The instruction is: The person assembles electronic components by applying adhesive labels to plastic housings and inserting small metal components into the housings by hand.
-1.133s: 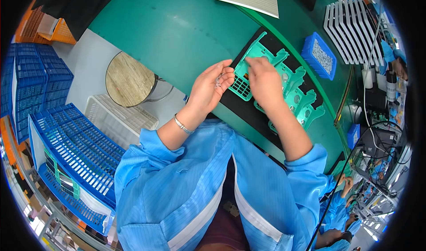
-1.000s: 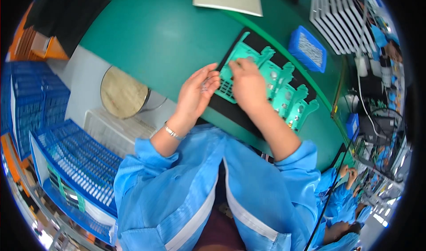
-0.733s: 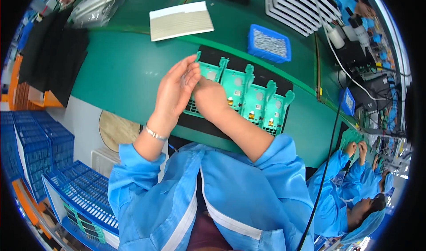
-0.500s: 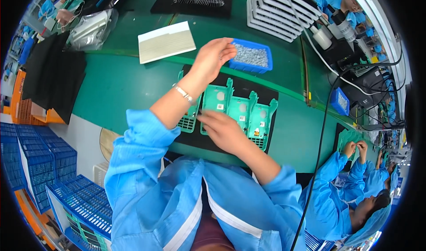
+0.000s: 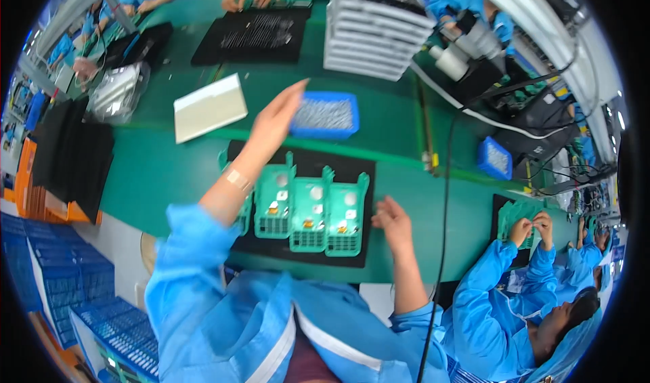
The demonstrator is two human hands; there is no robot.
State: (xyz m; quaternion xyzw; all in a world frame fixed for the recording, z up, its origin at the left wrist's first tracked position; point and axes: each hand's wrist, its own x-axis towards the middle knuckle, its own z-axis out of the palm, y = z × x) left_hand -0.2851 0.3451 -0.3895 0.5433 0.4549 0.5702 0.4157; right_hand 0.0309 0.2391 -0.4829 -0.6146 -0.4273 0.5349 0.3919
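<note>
From the head view, four green housings line the black mat; three have orange parts in, the half-hidden leftmost I can't judge. Left hand, blurred, nears the blue tray; right hand half-curls beside the mat; either's grip, unclear.

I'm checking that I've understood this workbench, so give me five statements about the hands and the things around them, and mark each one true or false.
1. The left hand is nearer than the right hand to the larger blue bin of small grey parts. True.
2. The green housings lie side by side on a black mat. True.
3. The right hand is resting on a green housing. False: it is to the right of the black mat, clear of the housings.
4. The wristband is on the right wrist. False: it is on the left.
5. The stack of white trays stands beyond the larger blue bin. True.
</note>
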